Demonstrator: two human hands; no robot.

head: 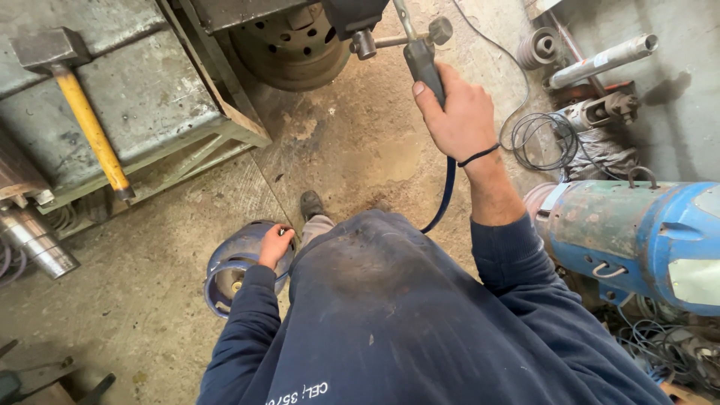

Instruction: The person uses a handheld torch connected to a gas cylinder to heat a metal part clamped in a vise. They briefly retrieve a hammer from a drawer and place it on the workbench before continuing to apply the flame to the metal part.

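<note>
seen from above, looking down a dark blue work jacket to a dusty concrete floor. right hand [457, 112] closed around the black handle of a gas torch [420, 52], raised toward a rusty metal wheel [289, 45]; no flame visible at the tip. left hand [274, 244] reaching down, fingers curled on the top of a small blue gas cylinder [229, 274] standing by the left foot, apparently at its valve. blue hose [447, 187] hanging from the torch handle. heating seemingly not yet begun. yellow-handled sledgehammer [82, 112] lying on a steel block, left.
</note>
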